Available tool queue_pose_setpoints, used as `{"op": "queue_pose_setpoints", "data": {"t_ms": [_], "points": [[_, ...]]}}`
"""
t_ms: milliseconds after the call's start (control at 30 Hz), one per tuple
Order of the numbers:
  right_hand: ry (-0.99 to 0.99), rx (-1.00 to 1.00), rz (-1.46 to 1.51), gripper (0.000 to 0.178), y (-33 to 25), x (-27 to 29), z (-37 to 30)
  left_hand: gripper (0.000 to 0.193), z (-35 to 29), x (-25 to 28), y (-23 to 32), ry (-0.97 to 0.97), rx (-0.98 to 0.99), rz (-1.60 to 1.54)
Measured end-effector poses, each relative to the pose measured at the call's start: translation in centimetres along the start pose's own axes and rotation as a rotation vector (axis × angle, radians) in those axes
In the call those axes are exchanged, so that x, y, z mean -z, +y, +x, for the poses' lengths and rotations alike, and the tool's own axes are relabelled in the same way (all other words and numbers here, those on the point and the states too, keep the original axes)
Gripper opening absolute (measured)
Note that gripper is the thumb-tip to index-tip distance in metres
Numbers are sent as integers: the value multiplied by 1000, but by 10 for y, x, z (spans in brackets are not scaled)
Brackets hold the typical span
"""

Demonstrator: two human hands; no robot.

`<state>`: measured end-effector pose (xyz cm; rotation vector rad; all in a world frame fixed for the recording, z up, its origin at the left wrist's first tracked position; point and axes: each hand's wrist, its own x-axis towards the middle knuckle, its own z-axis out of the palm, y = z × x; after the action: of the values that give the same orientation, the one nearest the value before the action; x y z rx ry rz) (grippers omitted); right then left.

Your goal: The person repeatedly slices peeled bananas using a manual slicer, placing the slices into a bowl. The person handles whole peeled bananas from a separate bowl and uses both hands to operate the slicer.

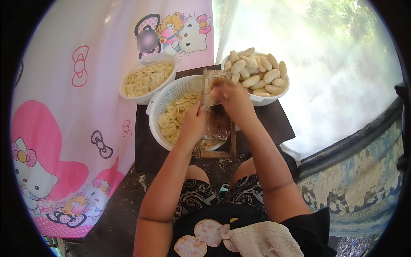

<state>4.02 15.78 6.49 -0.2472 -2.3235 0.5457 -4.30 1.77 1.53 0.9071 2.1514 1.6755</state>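
A wooden slicer board point(218, 124) with a long frame lies across a white colander point(155, 118). My left hand point(195, 122) is closed on the left edge of the slicer's frame. Over the slicer's upper part is my right hand point(233, 97), its fingers curled together and slightly blurred. Whatever those fingers hold is hidden. Round pale yellow banana slices point(172, 120) lie inside the colander, under and left of the slicer.
Peeled whole bananas point(270, 76) are heaped in a white basin point(262, 101) at the far right. A second white container point(166, 87) at the far left holds more slices. All stand on a dark table point(276, 124). A pink printed curtain point(64, 115) hangs on the left.
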Motion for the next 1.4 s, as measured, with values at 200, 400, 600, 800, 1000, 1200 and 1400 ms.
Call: {"op": "queue_pose_setpoints", "data": {"t_ms": [200, 400, 600, 800, 1000, 1200, 1400], "points": [[8, 5, -103, 17, 7, -6, 10, 45, -4, -1, 3, 39, 12, -27], [-198, -68, -25, 15, -27, 26, -59, 47, -1, -4, -2, 81, -12, 25], [2, -46, -12, 16, 26, -14, 31, 44, -7, 1, 13, -39, 67, -39], [-124, 67, 27, 19, -11, 23, -33, 45, -6, -6, 5, 39, 14, -26], [-91, 8, 76, 20, 5, 14, -22, 44, -5, -5, 6, -1, 11, -6], [-54, -67, -46, 27, 31, 1, 13, 42, -7, -4, 12, 44, -10, 10], [-105, 17, 17, 26, 38, 4, 12, 43, -6, -4, 7, -7, 26, -4]]}}
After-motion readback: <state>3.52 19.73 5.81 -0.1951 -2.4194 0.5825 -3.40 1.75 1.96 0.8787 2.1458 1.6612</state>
